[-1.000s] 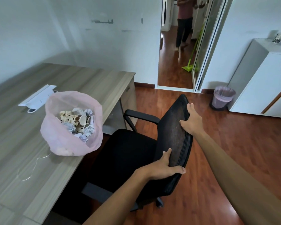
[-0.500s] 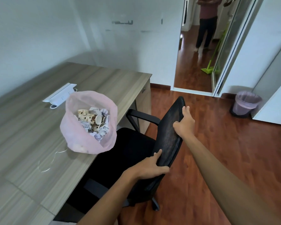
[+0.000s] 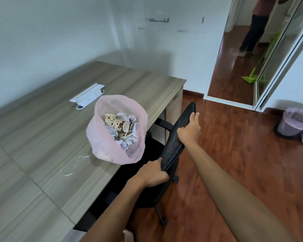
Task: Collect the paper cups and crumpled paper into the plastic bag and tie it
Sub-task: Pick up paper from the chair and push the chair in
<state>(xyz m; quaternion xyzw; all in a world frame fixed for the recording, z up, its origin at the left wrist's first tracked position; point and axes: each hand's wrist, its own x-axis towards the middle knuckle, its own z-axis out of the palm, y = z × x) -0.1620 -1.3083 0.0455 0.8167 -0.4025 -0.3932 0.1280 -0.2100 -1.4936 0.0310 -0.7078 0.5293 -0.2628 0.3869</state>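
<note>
Head view, looking down past two bare forearms at a wooden desk. Landmark: pink plastic bag, standing open-mouthed on the desk, close to its front edge. Inside the bag, patterned paper cups lying on their sides, mixed with crumpled paper; mouth of the bag wide, untied. Behind the bag, further in on the desk, a white power strip. Beside the bag on the near side, a thin loop of white string lying flat on the desk top.

To the right of the bag, off the desk, a black office chair, seat tucked partly under the desk edge. Left hand curled round the lower edge of the chair backrest, thumb on top, gripping it. Right hand clamped on the upper part of the same backrest, fingers wrapped over its rim, thumb stretched along the top. Neither hand touching the bag.

Far right of the bag, across the reddish wooden floor, a small lined waste bin against the wall. Beyond the bag, through an open doorway, a green mop and the legs of a standing person.
</note>
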